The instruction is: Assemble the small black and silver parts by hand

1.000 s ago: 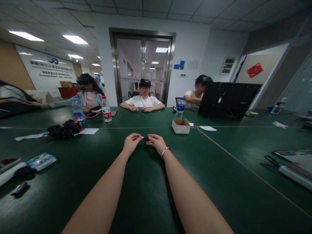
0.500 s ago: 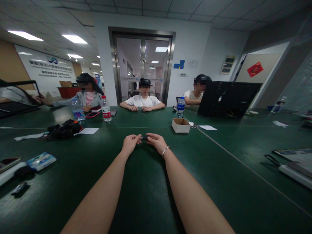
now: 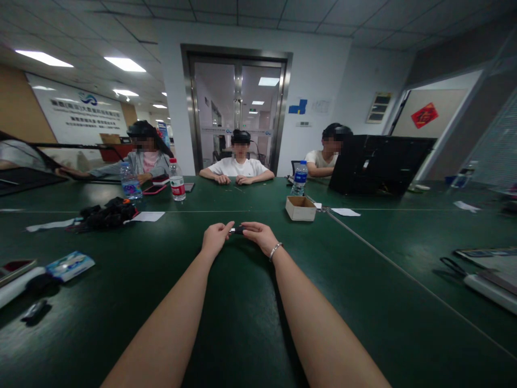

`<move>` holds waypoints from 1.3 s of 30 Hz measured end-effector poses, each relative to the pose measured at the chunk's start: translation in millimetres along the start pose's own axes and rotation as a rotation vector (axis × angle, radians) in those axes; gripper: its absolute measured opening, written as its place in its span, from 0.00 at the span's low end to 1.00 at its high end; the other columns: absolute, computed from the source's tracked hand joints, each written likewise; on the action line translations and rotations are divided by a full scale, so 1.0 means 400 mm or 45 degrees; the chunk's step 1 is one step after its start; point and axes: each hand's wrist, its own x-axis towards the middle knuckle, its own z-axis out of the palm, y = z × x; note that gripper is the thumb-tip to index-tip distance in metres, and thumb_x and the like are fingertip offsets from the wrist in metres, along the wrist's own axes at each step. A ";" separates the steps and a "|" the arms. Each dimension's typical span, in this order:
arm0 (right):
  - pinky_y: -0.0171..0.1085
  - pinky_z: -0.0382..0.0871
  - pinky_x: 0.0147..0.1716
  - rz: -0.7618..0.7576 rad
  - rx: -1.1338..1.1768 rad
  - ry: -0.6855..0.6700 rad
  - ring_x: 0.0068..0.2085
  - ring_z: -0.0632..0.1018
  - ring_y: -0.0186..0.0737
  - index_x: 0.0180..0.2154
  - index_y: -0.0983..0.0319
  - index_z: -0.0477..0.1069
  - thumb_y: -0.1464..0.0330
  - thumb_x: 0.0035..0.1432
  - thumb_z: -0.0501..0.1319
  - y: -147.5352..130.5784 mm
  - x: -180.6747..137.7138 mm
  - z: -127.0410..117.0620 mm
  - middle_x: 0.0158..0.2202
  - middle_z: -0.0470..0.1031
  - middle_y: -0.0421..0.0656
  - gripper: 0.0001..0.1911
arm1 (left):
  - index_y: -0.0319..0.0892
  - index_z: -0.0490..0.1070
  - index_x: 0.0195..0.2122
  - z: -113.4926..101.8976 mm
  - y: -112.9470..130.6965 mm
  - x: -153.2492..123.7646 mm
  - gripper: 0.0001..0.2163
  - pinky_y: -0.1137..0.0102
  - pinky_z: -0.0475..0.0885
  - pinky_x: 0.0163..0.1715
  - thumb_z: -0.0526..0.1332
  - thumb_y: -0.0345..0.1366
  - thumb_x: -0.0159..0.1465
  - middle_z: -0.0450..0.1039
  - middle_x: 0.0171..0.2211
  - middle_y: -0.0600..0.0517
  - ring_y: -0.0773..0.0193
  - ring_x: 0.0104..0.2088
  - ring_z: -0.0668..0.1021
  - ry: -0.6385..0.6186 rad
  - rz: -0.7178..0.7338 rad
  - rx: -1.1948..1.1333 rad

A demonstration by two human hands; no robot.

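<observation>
A small black stick-shaped object with a shiny silver end spans the gap between my hands, just above the green table. My left hand is closed, thumb and fingers pinching the silver end. On the other side, my right hand grips the black end in its fingertips; a silver bracelet circles that wrist. My fingers cover both ends, so its exact kind does not show. The nearest thing beyond my right hand is an open cardboard box.
Two water bottles stand across the table. Black gear lies on paper at left, near a blue-and-white packet. A large black computer case stands at right. Several people sit around the table.
More of the object's silver end shows between my hands, and it looks brighter. At far left, the black frame by a co-worker has tipped down lower. My arms have hardly moved.
</observation>
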 end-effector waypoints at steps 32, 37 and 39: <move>0.27 0.75 0.25 0.050 -0.040 0.021 0.24 0.78 0.30 0.34 0.67 0.72 0.79 0.47 0.64 -0.003 0.002 0.014 0.24 0.76 0.41 0.09 | 0.41 0.70 0.20 0.011 -0.001 0.002 0.26 0.71 0.58 0.22 0.46 0.57 0.57 0.69 0.18 0.52 0.65 0.19 0.69 -0.116 0.024 0.203; 0.28 0.75 0.28 0.067 -0.021 -0.010 0.26 0.78 0.31 0.34 0.66 0.72 0.79 0.47 0.64 -0.004 0.001 0.012 0.26 0.76 0.41 0.10 | 0.42 0.68 0.18 0.006 0.023 -0.010 0.27 0.70 0.59 0.24 0.42 0.56 0.60 0.69 0.18 0.51 0.63 0.20 0.70 -0.143 -0.039 0.302; 0.29 0.75 0.29 0.067 -0.024 -0.019 0.27 0.78 0.32 0.34 0.66 0.72 0.79 0.46 0.65 -0.005 0.000 0.011 0.27 0.76 0.41 0.11 | 0.42 0.67 0.18 0.003 0.032 -0.013 0.26 0.70 0.59 0.24 0.42 0.54 0.60 0.69 0.18 0.51 0.62 0.21 0.71 -0.142 -0.072 0.344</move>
